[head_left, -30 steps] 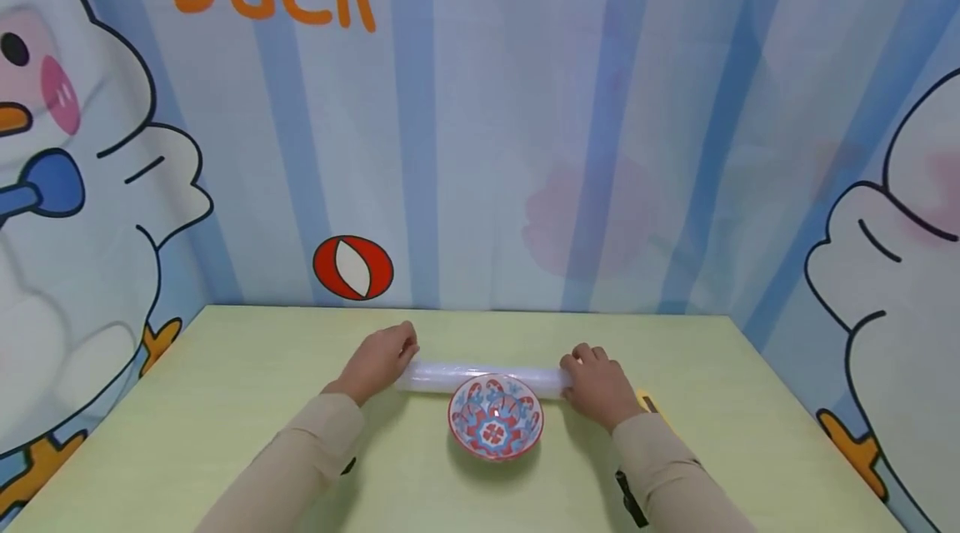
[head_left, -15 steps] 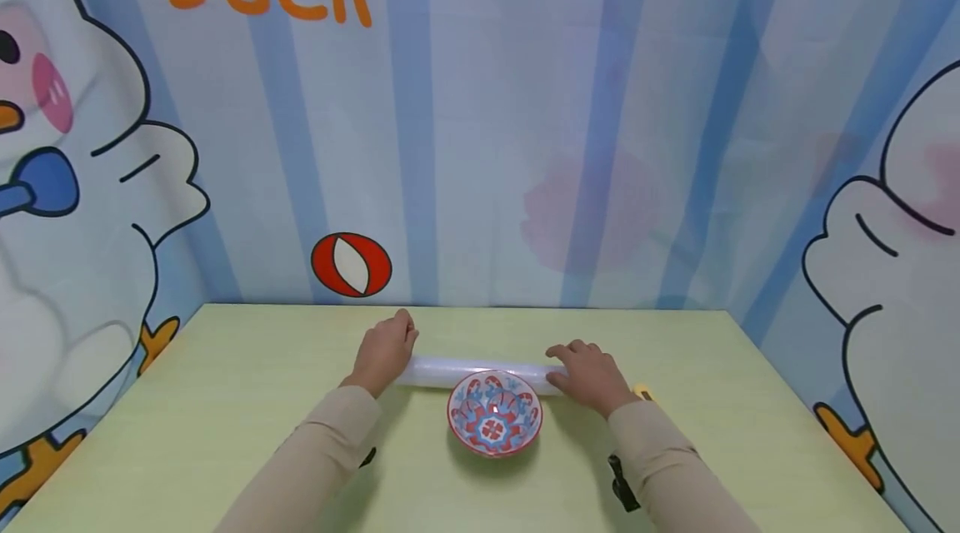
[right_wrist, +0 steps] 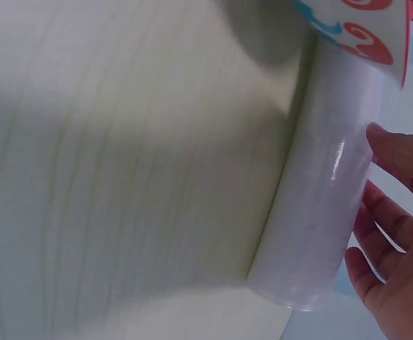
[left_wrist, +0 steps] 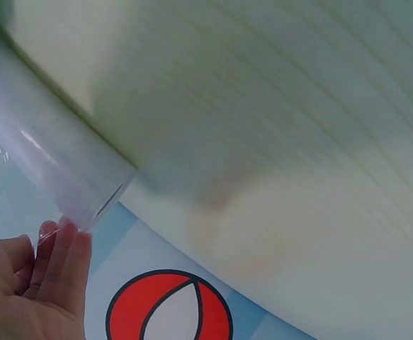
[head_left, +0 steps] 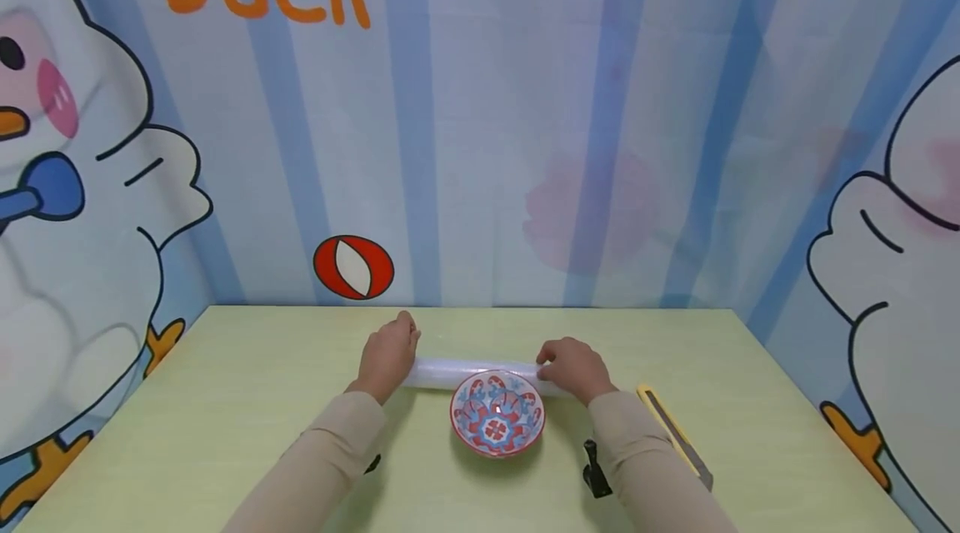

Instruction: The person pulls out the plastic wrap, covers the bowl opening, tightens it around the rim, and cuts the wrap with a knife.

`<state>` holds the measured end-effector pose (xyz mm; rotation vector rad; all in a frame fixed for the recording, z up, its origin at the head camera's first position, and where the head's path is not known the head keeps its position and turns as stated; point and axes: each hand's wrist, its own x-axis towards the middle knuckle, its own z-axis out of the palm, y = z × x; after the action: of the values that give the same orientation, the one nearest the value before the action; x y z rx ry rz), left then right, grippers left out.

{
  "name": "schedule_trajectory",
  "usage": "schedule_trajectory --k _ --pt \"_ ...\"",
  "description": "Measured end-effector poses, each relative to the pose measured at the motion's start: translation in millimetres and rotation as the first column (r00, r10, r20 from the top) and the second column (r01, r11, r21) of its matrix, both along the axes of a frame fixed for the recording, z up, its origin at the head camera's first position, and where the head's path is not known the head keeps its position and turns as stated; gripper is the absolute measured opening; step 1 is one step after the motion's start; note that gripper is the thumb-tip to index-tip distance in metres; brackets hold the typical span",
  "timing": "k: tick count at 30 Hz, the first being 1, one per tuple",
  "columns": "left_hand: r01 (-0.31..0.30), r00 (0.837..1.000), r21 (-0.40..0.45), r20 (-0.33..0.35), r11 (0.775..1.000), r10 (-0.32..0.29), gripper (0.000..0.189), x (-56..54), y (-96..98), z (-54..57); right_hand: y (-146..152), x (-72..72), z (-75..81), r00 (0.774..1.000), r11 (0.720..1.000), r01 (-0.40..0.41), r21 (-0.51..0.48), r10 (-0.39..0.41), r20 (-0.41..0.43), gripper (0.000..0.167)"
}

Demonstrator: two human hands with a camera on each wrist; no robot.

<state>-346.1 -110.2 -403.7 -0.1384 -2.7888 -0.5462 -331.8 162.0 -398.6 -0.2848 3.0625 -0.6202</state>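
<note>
A roll of clear plastic wrap (head_left: 472, 370) lies crosswise on the table behind a patterned bowl (head_left: 497, 415) in red, blue and white. At its left end, my left hand (head_left: 387, 356) pinches the wrap's thin film between thumb and fingers. In the left wrist view, the roll's end with its core hole shows just above the left fingertips (left_wrist: 68, 230). My right hand (head_left: 576, 368) is at the roll's right part. The right wrist view shows the right thumb (right_wrist: 385, 142) touching the roll, with the fingers loosely bent and apart from it.
A yellow utility knife (head_left: 675, 433) lies right of the right forearm, partly hidden by the sleeve. The pale table (head_left: 247, 400) ends at a blue striped backdrop (head_left: 480, 141) with cartoon ducks. Black straps hang below both sleeves.
My right hand has slid left along the roll, uncovering more of the utility knife. The left hand has risen and shifted slightly right. The bowl has stayed in place.
</note>
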Motion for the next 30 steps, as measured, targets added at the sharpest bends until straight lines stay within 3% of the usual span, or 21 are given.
schedule_trajectory --k 6,16,20,25,27,30 --pt "-0.002 1.0 -0.01 0.028 1.0 0.002 0.013 2.4 0.2 0.6 -0.6 -1.0 0.9 0.999 1.0 -0.01 0.026 0.011 -0.038 0.004" --pt "0.011 1.0 0.03 0.008 0.999 -0.011 0.012 7.7 -2.1 3.8 -6.6 -2.2 1.3 0.993 0.994 0.011 0.105 0.001 -0.12 0.009" --pt "0.006 1.0 0.138 0.013 0.99 -0.008 0.009 6.7 -3.0 3.1 -9.4 -4.5 1.2 0.995 0.997 0.006 0.079 0.002 -0.1 0.008" --pt "-0.01 0.997 0.359 0.076 0.933 -0.018 0.007 3.9 -4.0 2.1 -11.2 -6.7 1.3 0.995 0.999 -0.03 0.031 0.032 -0.094 0.008" --pt "-0.017 0.996 0.396 0.089 0.918 -0.021 0.008 3.3 -4.9 2.0 -10.8 -7.9 0.8 0.993 0.999 -0.037 0.025 0.04 -0.11 0.007" --pt "-0.018 0.996 0.399 0.089 0.917 -0.019 0.009 2.9 -5.9 2.4 -8.9 -9.9 0.7 0.993 0.999 -0.037 0.025 0.04 -0.115 0.006"
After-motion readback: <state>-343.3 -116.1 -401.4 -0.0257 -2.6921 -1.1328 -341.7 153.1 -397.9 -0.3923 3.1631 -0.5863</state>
